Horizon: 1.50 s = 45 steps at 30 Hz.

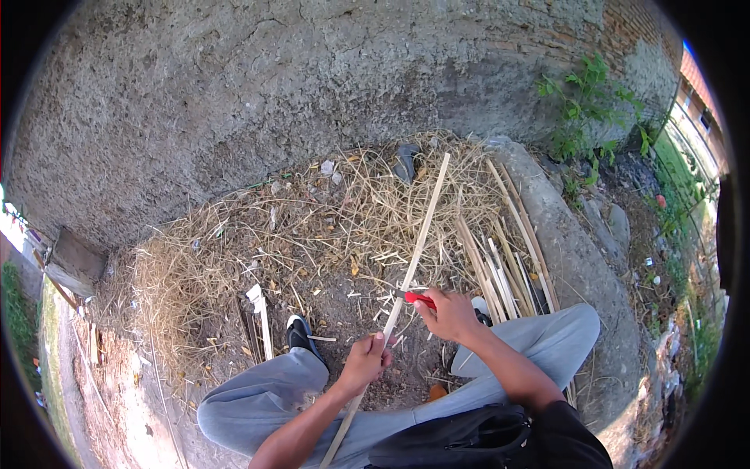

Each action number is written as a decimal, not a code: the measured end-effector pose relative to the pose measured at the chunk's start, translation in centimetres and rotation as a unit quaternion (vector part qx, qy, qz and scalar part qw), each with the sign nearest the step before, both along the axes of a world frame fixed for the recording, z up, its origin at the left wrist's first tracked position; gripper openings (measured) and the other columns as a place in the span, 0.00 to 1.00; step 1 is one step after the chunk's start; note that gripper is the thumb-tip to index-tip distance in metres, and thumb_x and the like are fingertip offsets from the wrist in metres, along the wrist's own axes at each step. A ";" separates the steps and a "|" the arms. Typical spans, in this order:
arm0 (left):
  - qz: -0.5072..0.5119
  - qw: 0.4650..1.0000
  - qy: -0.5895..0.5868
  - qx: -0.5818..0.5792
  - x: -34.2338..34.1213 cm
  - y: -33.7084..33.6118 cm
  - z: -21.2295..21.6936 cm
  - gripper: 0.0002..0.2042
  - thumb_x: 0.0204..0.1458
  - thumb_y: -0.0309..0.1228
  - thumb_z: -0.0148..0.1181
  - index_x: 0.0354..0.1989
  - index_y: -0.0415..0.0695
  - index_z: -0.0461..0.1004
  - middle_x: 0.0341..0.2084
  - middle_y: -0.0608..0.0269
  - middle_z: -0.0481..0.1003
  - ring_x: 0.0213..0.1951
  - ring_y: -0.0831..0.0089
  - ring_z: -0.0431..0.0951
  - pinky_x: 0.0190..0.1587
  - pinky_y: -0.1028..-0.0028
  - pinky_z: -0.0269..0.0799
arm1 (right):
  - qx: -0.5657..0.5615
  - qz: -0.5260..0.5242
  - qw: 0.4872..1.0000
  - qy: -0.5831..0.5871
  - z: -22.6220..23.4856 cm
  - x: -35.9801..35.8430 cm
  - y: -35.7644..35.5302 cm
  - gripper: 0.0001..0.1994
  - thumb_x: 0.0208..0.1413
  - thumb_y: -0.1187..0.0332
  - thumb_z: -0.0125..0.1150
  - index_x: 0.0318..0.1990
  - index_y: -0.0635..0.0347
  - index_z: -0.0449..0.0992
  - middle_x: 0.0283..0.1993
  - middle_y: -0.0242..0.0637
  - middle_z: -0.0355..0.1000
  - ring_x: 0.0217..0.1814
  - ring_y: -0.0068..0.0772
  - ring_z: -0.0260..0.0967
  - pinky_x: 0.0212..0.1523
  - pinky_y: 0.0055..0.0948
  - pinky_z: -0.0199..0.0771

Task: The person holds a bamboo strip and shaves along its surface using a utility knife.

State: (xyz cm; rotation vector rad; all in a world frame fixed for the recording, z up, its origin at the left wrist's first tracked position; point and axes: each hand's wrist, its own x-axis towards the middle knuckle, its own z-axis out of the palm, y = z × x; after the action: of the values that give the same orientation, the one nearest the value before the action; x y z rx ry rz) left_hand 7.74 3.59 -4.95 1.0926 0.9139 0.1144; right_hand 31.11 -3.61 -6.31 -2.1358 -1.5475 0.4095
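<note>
A long pale strip (pixel 426 221), apparently split bamboo or wood, runs slantwise from between my knees up toward the wall. My left hand (pixel 365 362) is closed around its lower part, above my lap. In my right hand (pixel 451 315) is a red-handled knife (pixel 420 298). Its short dark blade lies across the strip, a little farther up than my left hand. Small pale shavings (pixel 378 255) are scattered on the ground around and beyond the strip.
Several cut strips (pixel 500 273) lie in a bundle to the right, beside a concrete ledge (pixel 564 234). Dry straw (pixel 195 289) covers the ground before a rough wall (pixel 312 86). A pale stick (pixel 266 324) lies left of my shoe (pixel 301 338). A green plant (pixel 590 102) grows at far right.
</note>
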 end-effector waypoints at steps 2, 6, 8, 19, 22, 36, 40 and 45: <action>-0.018 0.996 0.023 0.082 -0.1 -0.2 -0.8 0.19 0.73 0.43 0.41 0.46 0.39 0.71 0.21 0.69 0.68 0.16 0.85 0.61 0.16 0.79 0.56 | -0.034 0.020 0.999 -0.003 -0.3 -0.6 0.2 0.23 0.65 0.48 0.54 0.48 0.62 0.72 0.34 0.50 0.79 0.35 0.59 0.79 0.43 0.57 0.76; -0.003 0.993 0.016 0.120 0.2 -0.5 -0.8 0.19 0.73 0.43 0.41 0.42 0.39 0.72 0.20 0.69 0.68 0.15 0.85 0.60 0.15 0.79 0.56 | -0.047 0.039 0.996 -0.072 -0.6 -0.9 0.1 0.21 0.65 0.51 0.55 0.45 0.65 0.71 0.35 0.54 0.79 0.35 0.59 0.79 0.41 0.56 0.76; -0.005 0.992 0.023 0.120 0.6 -0.6 -0.3 0.18 0.73 0.41 0.41 0.43 0.40 0.72 0.20 0.68 0.69 0.15 0.85 0.60 0.15 0.79 0.57 | -0.048 0.035 0.991 -0.116 -1.7 -0.7 0.0 0.18 0.63 0.56 0.56 0.43 0.66 0.70 0.33 0.55 0.79 0.32 0.57 0.80 0.35 0.54 0.79; -0.018 0.981 0.026 0.191 0.7 -1.9 -0.7 0.18 0.72 0.36 0.41 0.34 0.37 0.71 0.17 0.66 0.69 0.19 0.79 0.68 0.24 0.72 0.67 | -0.060 -0.024 0.991 -0.120 -0.9 -2.0 0.7 0.10 0.60 0.67 0.54 0.37 0.64 0.77 0.26 0.52 0.79 0.30 0.53 0.81 0.32 0.51 0.81; 0.001 0.989 0.032 0.146 0.9 -2.2 -0.7 0.17 0.73 0.36 0.41 0.35 0.39 0.71 0.17 0.67 0.69 0.18 0.80 0.66 0.22 0.73 0.64 | -0.075 -0.015 0.988 -0.135 -1.7 -1.9 1.0 0.09 0.59 0.70 0.54 0.38 0.65 0.78 0.27 0.50 0.80 0.30 0.53 0.82 0.32 0.50 0.82; 0.027 0.995 0.041 0.088 1.3 -3.6 -0.8 0.16 0.73 0.38 0.40 0.37 0.41 0.69 0.18 0.69 0.67 0.14 0.82 0.60 0.14 0.77 0.56 | -0.114 -0.001 0.988 -0.107 -3.6 -1.7 1.5 0.09 0.58 0.70 0.53 0.37 0.59 0.81 0.32 0.51 0.80 0.37 0.56 0.81 0.38 0.54 0.77; 0.028 0.994 0.048 0.097 1.2 -3.6 -0.9 0.16 0.73 0.37 0.40 0.37 0.40 0.69 0.18 0.68 0.67 0.14 0.82 0.60 0.14 0.76 0.57 | -0.112 0.011 0.987 -0.111 -3.7 -1.6 1.8 0.09 0.57 0.71 0.54 0.35 0.59 0.82 0.33 0.49 0.81 0.36 0.53 0.82 0.37 0.51 0.78; 0.025 0.991 0.049 0.118 0.8 -3.7 -2.5 0.15 0.72 0.37 0.41 0.38 0.40 0.69 0.18 0.68 0.67 0.14 0.82 0.61 0.14 0.76 0.56 | -0.097 0.009 0.987 -0.129 -4.4 -1.5 2.1 0.09 0.57 0.71 0.55 0.33 0.59 0.83 0.33 0.47 0.82 0.36 0.51 0.83 0.35 0.47 0.81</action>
State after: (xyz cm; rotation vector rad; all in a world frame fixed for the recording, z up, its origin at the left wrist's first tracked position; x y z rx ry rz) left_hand 8.56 -0.08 -7.45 1.3047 1.0348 0.2154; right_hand 29.62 -1.49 -10.70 -2.4048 -1.7311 0.3091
